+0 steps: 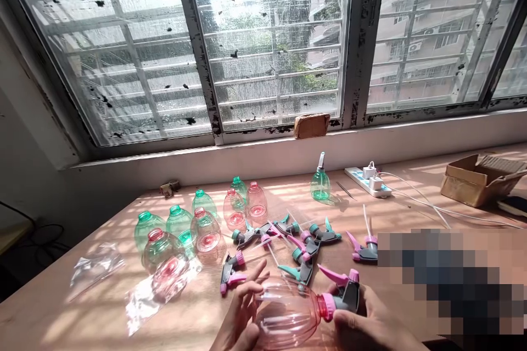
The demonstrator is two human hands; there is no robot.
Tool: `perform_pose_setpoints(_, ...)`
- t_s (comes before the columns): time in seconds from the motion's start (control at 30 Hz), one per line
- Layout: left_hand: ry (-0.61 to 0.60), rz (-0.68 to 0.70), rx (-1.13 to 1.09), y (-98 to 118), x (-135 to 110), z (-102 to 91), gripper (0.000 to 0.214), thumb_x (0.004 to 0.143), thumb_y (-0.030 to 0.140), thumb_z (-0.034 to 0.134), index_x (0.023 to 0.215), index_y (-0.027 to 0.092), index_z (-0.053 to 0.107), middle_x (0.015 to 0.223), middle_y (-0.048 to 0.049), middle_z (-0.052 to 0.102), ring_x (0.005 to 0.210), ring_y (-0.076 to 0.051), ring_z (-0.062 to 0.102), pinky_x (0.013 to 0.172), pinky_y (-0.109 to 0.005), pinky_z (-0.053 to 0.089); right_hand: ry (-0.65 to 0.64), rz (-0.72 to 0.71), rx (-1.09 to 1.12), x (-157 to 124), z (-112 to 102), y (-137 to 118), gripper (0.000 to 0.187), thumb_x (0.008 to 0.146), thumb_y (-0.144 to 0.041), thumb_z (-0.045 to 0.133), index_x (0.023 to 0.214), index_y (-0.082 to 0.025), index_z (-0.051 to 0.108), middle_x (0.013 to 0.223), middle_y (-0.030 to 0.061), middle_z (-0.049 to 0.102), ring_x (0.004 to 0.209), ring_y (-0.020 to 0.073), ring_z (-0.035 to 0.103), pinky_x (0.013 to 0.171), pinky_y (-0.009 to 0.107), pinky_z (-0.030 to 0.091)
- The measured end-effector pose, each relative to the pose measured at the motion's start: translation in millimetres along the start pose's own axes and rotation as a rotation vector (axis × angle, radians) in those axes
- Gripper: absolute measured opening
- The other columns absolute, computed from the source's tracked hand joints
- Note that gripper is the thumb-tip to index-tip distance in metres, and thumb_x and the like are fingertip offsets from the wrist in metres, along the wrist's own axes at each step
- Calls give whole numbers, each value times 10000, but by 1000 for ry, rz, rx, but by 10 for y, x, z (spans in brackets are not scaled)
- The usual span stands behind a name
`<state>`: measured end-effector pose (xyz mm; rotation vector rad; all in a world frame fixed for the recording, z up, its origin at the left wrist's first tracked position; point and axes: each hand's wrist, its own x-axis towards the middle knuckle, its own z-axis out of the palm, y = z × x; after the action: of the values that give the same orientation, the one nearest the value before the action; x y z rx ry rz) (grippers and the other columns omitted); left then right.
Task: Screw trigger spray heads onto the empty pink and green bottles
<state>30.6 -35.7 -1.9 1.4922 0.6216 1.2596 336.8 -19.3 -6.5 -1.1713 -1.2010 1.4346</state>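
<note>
A clear pink spray bottle (288,315) lies on its side in the air near the table's front edge, its base toward the left. My left hand (242,312) is closed around the base end, thumb in front and fingers behind. On the bottle's neck sits a grey and pink trigger sprayer head (346,296), its pink collar against the threads. My right hand (366,318) grips that head, thumb below the collar; its other fingers are partly hidden. Just beyond my hands lie several loose trigger sprayer heads (304,258), pink-grey and green-grey, some with thin tubes.
Open green bottles (175,219) and pink bottles (208,230) stand at the left, beside crumpled plastic bags (96,266). A green bottle with a sprayer (320,184) stands at the back. Farther right are a power strip (368,182) with white cables and a cardboard box (473,181).
</note>
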Motion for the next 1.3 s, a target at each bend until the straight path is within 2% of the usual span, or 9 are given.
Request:
perform_pose_setpoints(0.07,-9,14,0,42,31,-18,399,1059,568,564,1417,405,634,1779,-76,404,1629,-404,375,1282,-624,331,-4,12,23,8,-6,30,687,556,-673,1006,1014,-208,790,894,63,810,808,293,749,794,400,612)
perform_pose_setpoints(0.17,15,26,3,50,69,-77,636,997,586,668,1593,454,491,1795,-70,384,1631,-415,374,1301,-612,316,-8,27,109,33,-1,95,709,538,-667,1024,1005,-200,765,803,48,806,732,275,750,765,394,592)
perform_pose_setpoints(0.4,55,-275,2,-35,21,-213,735,881,701,765,1529,379,639,1475,-118,716,1538,-490,491,1159,-588,520,27,7,243,93,19,204,696,553,-606,1052,1003,-195,714,726,32,826,655,227,741,691,344,541)
perform_pose_setpoints(0.63,10,-166,-53,51,-45,-87,793,862,483,896,1581,447,564,1804,-57,360,1666,-416,292,1340,-548,279,7,15,146,97,3,194,717,639,-738,948,1004,-179,689,681,59,811,624,243,721,607,337,486)
perform_pose_setpoints(0.77,1,-113,-17,51,-16,-143,498,980,526,739,1463,417,688,1793,-47,391,1674,-395,279,1339,-547,281,13,29,139,72,29,148,753,577,-750,969,997,-190,693,701,57,817,639,258,733,645,364,529)
perform_pose_setpoints(0.93,95,-159,-81,-5,17,-175,771,869,612,832,1573,453,562,1774,-36,426,1686,-412,227,1323,-567,332,52,0,192,48,47,108,749,534,-737,998,967,-191,721,707,67,827,655,281,756,689,392,563)
perform_pose_setpoints(1.1,77,-336,-27,40,27,-172,616,901,610,807,1469,398,693,1623,-61,624,1603,-456,414,1245,-583,450,42,-37,219,93,39,129,707,592,-715,989,972,-174,740,716,77,833,654,256,745,676,365,552)
perform_pose_setpoints(1.2,-39,-303,-96,83,19,-139,716,902,486,863,1557,487,573,1672,-36,570,1569,-401,490,1263,-554,428,-19,-58,235,133,40,144,658,670,-705,958,966,-162,735,691,78,821,622,229,719,636,334,531)
perform_pose_setpoints(1.3,-16,-220,-59,121,12,-95,743,903,481,859,1579,481,550,1783,-20,404,1658,-382,330,1321,-525,338,-57,-52,241,153,41,163,628,708,-682,950,979,-162,723,707,80,824,622,222,715,615,324,521)
